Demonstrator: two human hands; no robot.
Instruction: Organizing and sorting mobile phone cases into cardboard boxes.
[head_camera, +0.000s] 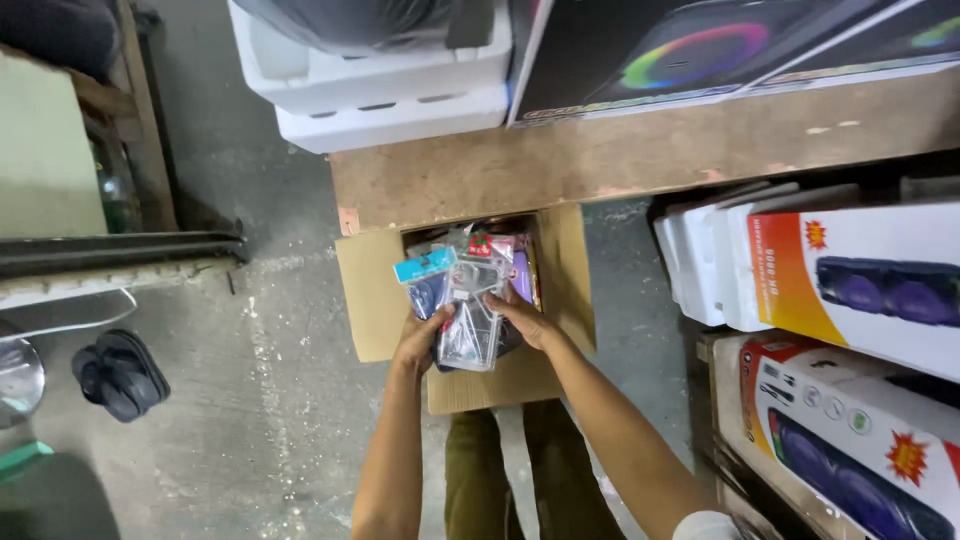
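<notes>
Both the left hand (423, 338) and right hand (523, 318) clamp a bundle of clear packets (468, 305) over the open cardboard box (372, 290), seemingly best kept squared, gripped evenly from each side.

Clear plastic packets (470, 310): a bundle held over the open cardboard box (375, 300), one with a light blue header card (425, 266), others pink and purple.
Open cardboard box: brown, flaps spread, on the floor under a shelf.
Black carton (690, 55): on the shelf, rainbow ring printed on it.
White and orange cartons (860, 275): stacked at right, picturing dark speakers with purple cones.
White foam packing (380, 90): upper shelf, left of the black carton.
</notes>
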